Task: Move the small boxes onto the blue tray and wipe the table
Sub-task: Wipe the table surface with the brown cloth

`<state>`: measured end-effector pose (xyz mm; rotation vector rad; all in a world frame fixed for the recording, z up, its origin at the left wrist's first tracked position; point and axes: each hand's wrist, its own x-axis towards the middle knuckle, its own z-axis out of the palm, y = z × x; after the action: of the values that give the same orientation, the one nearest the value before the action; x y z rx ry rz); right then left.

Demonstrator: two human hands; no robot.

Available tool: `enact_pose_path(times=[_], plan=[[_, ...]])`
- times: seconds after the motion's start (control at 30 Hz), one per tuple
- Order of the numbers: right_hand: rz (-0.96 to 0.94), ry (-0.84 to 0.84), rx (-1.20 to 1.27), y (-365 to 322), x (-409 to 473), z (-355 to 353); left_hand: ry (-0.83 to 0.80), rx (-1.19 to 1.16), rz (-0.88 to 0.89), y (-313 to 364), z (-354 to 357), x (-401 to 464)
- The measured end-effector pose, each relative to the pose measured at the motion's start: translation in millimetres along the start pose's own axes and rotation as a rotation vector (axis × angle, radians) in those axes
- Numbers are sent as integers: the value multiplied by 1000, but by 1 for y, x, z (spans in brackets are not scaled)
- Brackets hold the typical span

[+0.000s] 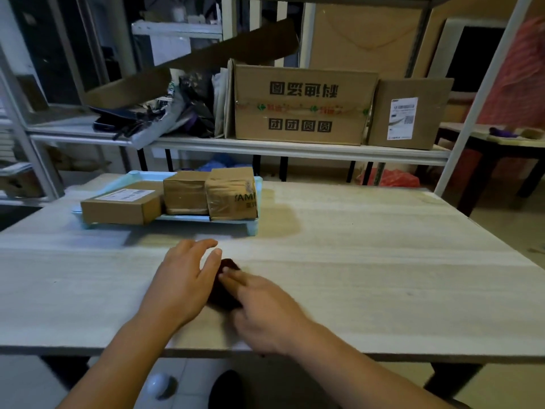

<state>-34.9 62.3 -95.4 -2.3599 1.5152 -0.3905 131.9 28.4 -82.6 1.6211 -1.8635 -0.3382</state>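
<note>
The table [383, 261] fills the frame; the blue tray [255, 228], upper left, holds three small boxes [185, 191]. Centre frame, the dark cloth [228, 265] lies between both hands: left hand [182, 286] flat and open beside it, right hand [265, 308] fingers resting on it, grip unclear.

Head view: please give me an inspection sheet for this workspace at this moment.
Surface: pale wooden table, mostly bare.
Job's things: three small boxes on the blue tray at the far left; dark cloth between the hands.
Clutter: nothing seen on the table.
Grippers: left hand flat beside the cloth; right hand over it, blurred.
Cables: nothing seen.
Surroundings: metal shelf behind, holding large cartons and bags.
</note>
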Motion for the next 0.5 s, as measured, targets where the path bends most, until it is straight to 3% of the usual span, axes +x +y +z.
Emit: enact_pose_path(times=[0.2,0.33,0.5], plan=[[252,175,-88,1,49,13,2,31,-75,-25,-16,-11],[16,71,-49,-28,73,23,30,40,-75,-40,-31,-18],[-244,-122,-85,-25,25,21,105,-7,-18,-23,-37,-22]])
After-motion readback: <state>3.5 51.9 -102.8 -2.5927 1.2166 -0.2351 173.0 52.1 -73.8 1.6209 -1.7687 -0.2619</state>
